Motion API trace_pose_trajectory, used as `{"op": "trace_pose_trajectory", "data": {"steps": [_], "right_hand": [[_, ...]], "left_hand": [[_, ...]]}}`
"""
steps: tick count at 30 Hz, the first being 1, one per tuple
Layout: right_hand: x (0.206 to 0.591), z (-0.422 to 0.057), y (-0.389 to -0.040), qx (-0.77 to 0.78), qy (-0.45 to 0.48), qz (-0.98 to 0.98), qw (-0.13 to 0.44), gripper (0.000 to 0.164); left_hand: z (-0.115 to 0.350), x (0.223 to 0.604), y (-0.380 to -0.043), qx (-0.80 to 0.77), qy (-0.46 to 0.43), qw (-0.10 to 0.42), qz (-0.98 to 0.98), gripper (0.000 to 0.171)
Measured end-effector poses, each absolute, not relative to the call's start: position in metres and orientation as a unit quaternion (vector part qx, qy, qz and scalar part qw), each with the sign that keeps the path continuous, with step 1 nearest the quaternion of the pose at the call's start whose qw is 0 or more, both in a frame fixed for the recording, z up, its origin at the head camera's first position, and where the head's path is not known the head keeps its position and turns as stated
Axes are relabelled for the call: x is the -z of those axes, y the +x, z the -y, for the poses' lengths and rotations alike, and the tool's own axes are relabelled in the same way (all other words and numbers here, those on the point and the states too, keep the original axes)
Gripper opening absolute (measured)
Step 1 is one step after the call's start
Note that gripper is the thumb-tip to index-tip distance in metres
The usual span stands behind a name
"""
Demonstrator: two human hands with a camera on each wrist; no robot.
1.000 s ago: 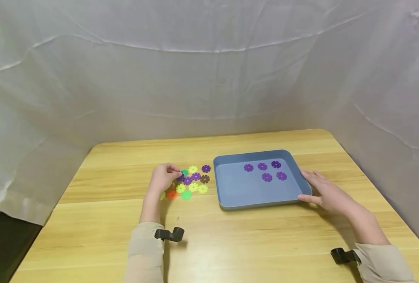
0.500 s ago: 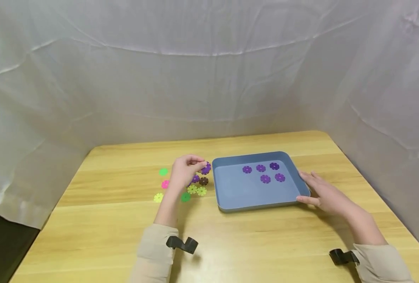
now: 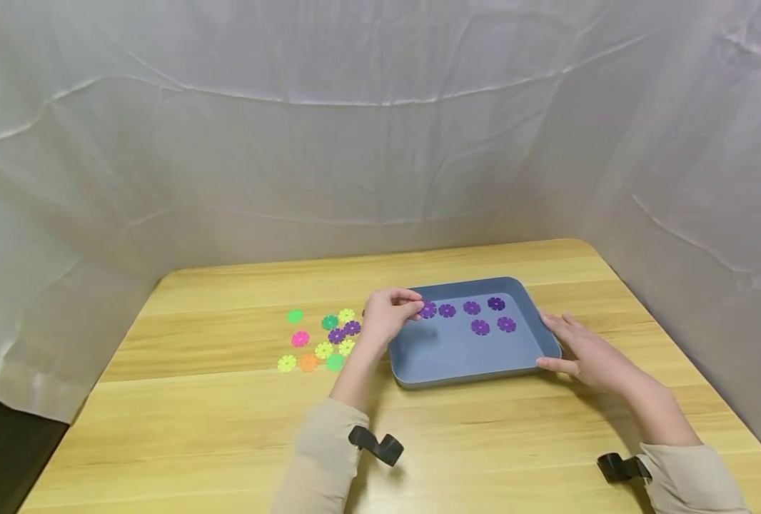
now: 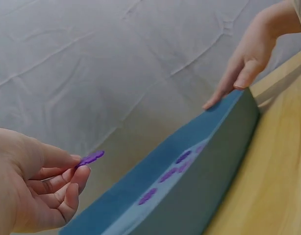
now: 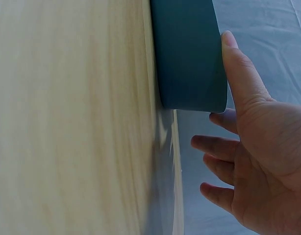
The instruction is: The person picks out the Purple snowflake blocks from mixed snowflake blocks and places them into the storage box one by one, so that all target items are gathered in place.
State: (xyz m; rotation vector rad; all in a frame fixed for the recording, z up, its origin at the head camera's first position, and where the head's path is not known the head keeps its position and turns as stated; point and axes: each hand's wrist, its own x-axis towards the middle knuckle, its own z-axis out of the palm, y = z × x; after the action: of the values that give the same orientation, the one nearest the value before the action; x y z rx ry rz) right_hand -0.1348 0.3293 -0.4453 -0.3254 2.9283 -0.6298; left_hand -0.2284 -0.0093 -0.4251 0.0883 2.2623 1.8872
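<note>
Between thumb and fingertips, my left hand (image 3: 387, 315) pinches a purple notched interlocking disc (image 4: 94, 156) above the left end of the blue-grey tray (image 3: 441, 357). Inside the tray, several purple discs (image 3: 480, 327) lie flat toward the back and right. My right hand (image 3: 589, 351) rests at the tray's right side with fingers and thumb spread. In the right wrist view its thumb (image 5: 243, 73) touches the tray's edge and the other fingers extend loosely past the corner. To the left, two purple discs (image 3: 345, 331) lie among other colours; my left hand and forearm hide part of this group.
Yellow, green, orange and pink discs (image 3: 300, 339) are spread on the wooden table (image 3: 194, 414) left of the tray. White cloth (image 3: 329, 164) hangs behind and at both sides. A black camera mount (image 3: 377, 446) sits on my left wrist.
My left hand has moved right from the loose discs to over the tray, bringing a purple disc with it. My right hand stays at the tray's side.
</note>
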Motion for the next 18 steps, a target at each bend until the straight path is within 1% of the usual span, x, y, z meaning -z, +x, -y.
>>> {"op": "trace_pose_trajectory", "data": {"steps": [5,12,18], "right_hand": [[0.445,-0.328,-0.136,0.21,-0.108,-0.97,0.061,0.093],[0.444,-0.326,-0.137,0.21,-0.109,-0.97,0.062,0.093],[0.443,-0.325,-0.136,0.214,-0.109,-0.969,0.064,0.093]], "left_hand": [[-0.011,0.435,-0.231,-0.65,0.031,0.104,-0.752,0.011],[-0.032,0.451,-0.235,-0.592,0.034,0.091,-0.8,0.005],[-0.042,0.458,-0.233,-0.553,0.019,0.106,-0.826,0.004]]}}
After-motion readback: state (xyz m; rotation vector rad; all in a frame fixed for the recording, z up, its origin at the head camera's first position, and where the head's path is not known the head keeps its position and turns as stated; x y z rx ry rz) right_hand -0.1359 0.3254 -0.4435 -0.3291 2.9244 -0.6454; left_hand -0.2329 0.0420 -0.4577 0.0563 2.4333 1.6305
